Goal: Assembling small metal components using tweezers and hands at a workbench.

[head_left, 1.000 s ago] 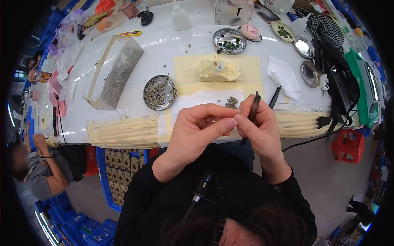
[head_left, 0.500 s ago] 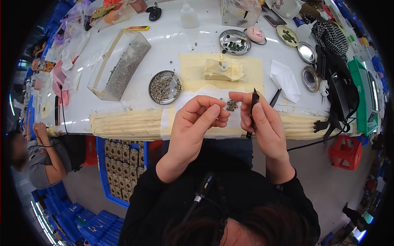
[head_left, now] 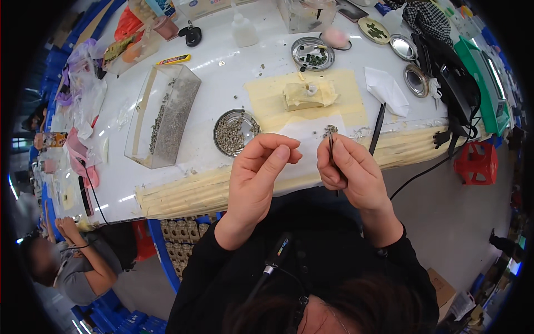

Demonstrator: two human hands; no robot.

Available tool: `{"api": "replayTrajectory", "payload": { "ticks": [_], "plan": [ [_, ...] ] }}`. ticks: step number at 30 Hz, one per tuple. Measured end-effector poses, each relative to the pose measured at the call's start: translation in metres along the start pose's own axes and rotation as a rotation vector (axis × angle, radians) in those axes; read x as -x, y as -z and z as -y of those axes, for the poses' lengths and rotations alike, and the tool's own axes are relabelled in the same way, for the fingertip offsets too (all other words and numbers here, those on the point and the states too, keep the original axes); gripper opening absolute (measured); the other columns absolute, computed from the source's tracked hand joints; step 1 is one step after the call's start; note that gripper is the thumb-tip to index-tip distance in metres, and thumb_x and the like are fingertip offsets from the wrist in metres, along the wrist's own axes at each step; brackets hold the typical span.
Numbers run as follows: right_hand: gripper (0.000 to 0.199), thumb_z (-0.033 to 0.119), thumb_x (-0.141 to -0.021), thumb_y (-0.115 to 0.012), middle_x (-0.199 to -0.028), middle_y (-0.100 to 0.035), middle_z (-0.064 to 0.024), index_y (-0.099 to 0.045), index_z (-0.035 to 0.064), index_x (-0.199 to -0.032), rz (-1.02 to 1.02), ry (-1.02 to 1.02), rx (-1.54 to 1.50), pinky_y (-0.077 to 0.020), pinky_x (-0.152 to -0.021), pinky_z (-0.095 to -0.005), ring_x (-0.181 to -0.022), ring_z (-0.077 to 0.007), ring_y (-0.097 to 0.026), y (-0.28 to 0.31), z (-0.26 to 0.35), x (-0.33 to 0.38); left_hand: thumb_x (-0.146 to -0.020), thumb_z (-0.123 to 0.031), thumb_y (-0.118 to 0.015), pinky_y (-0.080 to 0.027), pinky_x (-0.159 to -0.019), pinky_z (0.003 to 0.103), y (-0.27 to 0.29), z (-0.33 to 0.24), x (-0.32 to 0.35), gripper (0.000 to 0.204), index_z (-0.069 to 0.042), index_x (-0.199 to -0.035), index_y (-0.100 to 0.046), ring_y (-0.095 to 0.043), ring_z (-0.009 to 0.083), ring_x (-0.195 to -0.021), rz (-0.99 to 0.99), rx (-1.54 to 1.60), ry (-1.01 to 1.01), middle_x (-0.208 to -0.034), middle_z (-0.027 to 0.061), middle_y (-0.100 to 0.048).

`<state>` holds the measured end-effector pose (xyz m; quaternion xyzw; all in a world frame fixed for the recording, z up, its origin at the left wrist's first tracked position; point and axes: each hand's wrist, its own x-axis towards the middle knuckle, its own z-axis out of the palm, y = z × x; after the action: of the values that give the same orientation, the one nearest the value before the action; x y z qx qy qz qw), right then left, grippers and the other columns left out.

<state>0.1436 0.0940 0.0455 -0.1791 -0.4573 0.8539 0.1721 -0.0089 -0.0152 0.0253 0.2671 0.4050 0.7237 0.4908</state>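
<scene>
My left hand [head_left: 253, 175] is raised over the front edge of the table, fingers curled and thumb pressed toward the index finger. Anything in that pinch is too small or hidden to make out. Opposite it, a little apart, my right hand [head_left: 359, 172] grips slim dark tweezers [head_left: 332, 147] between thumb and fingers, tips pointing away from me. Just beyond the tips lies a small heap of tiny grey-brown parts [head_left: 330, 130]. A round metal dish [head_left: 215, 135] of similar parts stands beyond my left hand. Farther off sits a block wrapped in cream tape [head_left: 300, 99].
A clear box [head_left: 130, 142] of grey grit stands left. At the back are a metal dish [head_left: 293, 54] with dark green pieces and a white bottle [head_left: 245, 32]. A black slim tool [head_left: 377, 131] and white paper [head_left: 384, 92] lie right. Another person [head_left: 92, 273] sits left.
The view has shifted and turned slightly. My right index finger has bent in onto the tweezers, which now appear narrower and closer to the small heap. My left hand keeps its pinch.
</scene>
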Motion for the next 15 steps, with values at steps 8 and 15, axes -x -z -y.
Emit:
{"api": "replayTrajectory", "payload": {
  "ticks": [8,15],
  "plan": [
    [0.034,0.028,-0.103,-0.037,-0.063,-0.038,0.0050,-0.055,0.0023,-0.090,-0.069,0.021,0.126,-0.0239,-0.049,-0.0188,-0.055,-0.0029,-0.028,0.012,0.011,0.007,-0.090,0.000,-0.060,-0.049,-0.081,0.026,-0.006,0.005,0.005,0.012,0.003,-0.101,-0.061,-0.063,0.0135,-0.087,-0.123,-0.092,-0.177,-0.094,0.0078,-0.065],
    [0.035,0.029,-0.102,-0.038,-0.061,-0.038,0.0050,-0.056,0.0018,-0.089,-0.008,0.010,0.270,-0.0237,-0.050,-0.0191,-0.055,-0.0029,-0.029,0.028,0.027,-0.004,-0.088,0.004,-0.061,-0.052,-0.080,0.029,-0.018,0.018,0.001,0.012,0.004,-0.100,-0.061,-0.066,0.0164,-0.086,-0.225,-0.068,-0.348,-0.093,0.0101,-0.065]
  ]
}}
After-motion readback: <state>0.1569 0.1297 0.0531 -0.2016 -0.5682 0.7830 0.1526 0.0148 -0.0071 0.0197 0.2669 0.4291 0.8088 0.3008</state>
